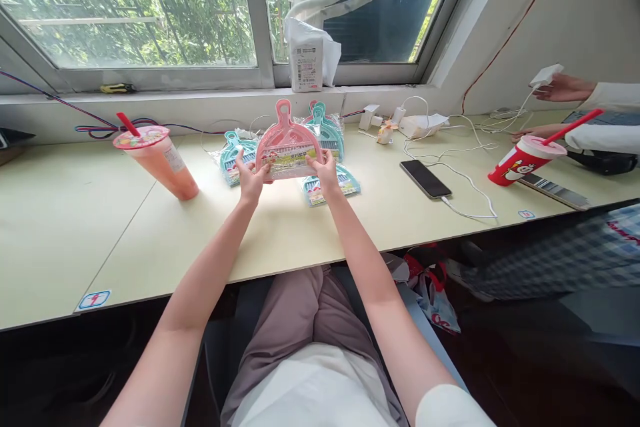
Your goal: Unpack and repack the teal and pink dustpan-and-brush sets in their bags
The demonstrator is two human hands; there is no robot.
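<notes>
A pink mini dustpan set point(287, 137), with a printed label across its lower part, is held upright over the table. My left hand point(251, 177) grips its lower left corner, thumb in front. At the lower right corner, my right hand point(325, 172) closes on the same set. Behind it lie wrapped teal dustpan sets: one at the left point(230, 163), one at the back right point(327, 130) with a bit of pink showing beside its handle, and one at the front right point(345, 187). The pink set partly covers them.
An orange drink cup point(173, 163) stands left, a red cup point(520, 160) right. A phone point(425, 178) lies plugged into a white cable. On the sill are a tissue pack point(307, 63) and a yellow cutter point(117, 88). Another person's hand point(567, 88) holds a white charger at right.
</notes>
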